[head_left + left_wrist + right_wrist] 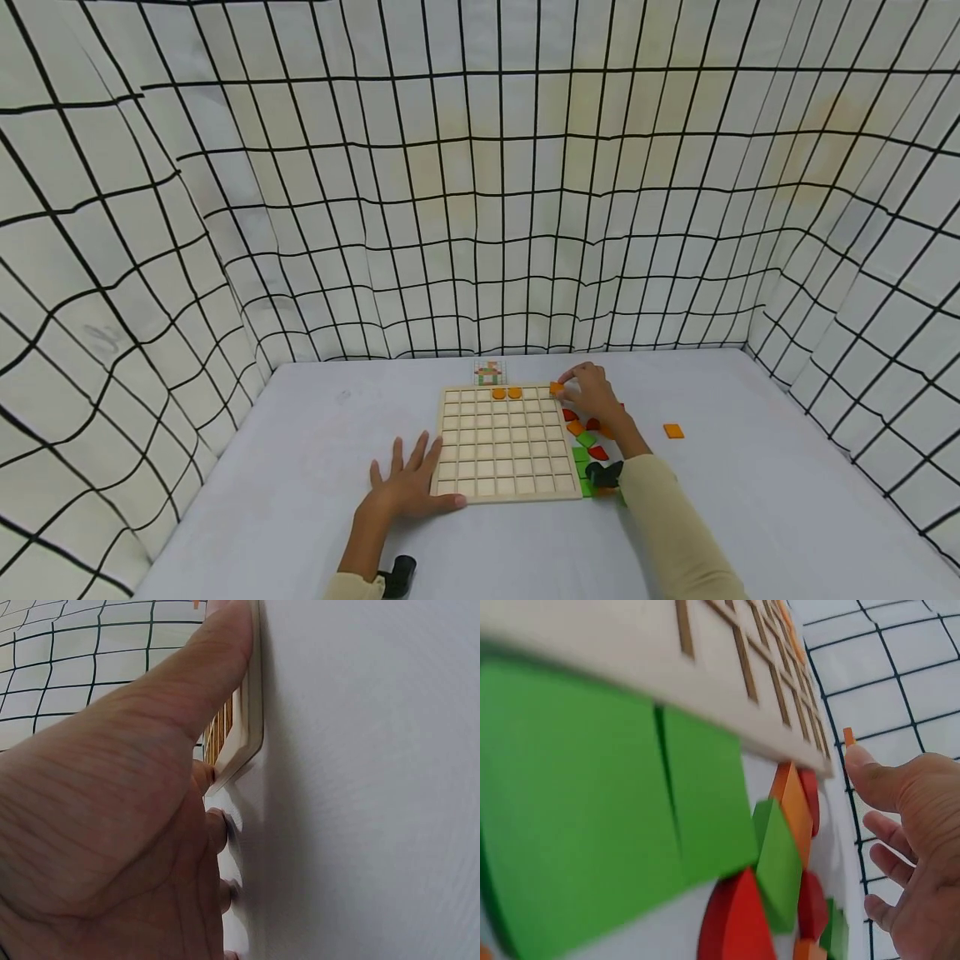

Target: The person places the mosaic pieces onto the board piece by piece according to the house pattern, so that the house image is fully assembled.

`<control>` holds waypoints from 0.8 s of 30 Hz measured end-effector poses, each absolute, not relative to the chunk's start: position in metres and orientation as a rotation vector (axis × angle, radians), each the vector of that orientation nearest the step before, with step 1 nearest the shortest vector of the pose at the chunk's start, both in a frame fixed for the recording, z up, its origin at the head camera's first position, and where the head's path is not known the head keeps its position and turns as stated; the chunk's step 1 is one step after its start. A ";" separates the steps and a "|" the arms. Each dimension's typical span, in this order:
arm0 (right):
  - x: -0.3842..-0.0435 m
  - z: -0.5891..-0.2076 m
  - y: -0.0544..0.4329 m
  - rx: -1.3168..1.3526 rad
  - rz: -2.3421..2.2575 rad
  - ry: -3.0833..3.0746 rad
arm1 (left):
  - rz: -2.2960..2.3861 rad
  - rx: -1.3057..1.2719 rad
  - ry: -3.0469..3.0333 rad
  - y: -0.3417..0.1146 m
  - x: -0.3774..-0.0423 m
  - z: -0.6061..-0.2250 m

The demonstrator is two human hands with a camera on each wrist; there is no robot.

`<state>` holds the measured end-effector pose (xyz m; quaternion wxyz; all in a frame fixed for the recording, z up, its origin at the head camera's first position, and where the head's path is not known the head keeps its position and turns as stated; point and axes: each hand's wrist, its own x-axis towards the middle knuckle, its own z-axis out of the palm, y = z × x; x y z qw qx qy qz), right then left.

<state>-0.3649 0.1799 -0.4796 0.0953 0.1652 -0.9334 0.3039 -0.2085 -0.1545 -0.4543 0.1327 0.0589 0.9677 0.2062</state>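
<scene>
A wooden grid board [498, 454] lies flat on the table. Two orange pieces [507, 393] sit side by side in its far row. My left hand [405, 490] is spread by the near left corner, and its thumb [202, 664] lies along the near edge of the board. At the far right corner my right hand [592, 392] pinches an orange piece [557, 387] between thumb and fingertips. That piece shows only as a small orange end past the thumb [874, 780] in the right wrist view.
Along the right edge of the board lie several loose pieces: green squares [577, 802], a green diamond [586, 438] and red pieces [597, 452]. A single orange square [673, 431] lies farther right. A small printed pattern card [490, 372] stands behind the board. White netted walls [480, 208] enclose the table.
</scene>
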 end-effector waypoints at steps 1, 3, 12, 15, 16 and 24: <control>-0.364 -0.478 0.177 0.535 0.895 -2.741 | 0.595 0.169 2.807 -0.155 -0.208 -0.454; -0.363 -0.477 0.172 0.608 0.890 -2.706 | 0.591 0.167 2.807 -0.155 -0.208 -0.454; -0.368 -0.476 0.149 0.714 0.920 -2.758 | 0.597 0.171 2.807 -0.156 -0.205 -0.451; -0.364 -0.476 0.144 0.733 0.980 -2.776 | 0.605 0.175 2.807 -0.155 -0.205 -0.451; -0.364 -0.476 0.142 0.741 0.995 -2.776 | 0.608 0.178 2.808 -0.155 -0.205 -0.451; -0.363 -0.479 0.126 0.896 0.972 -2.678 | 0.601 0.165 2.804 -0.155 -0.205 -0.452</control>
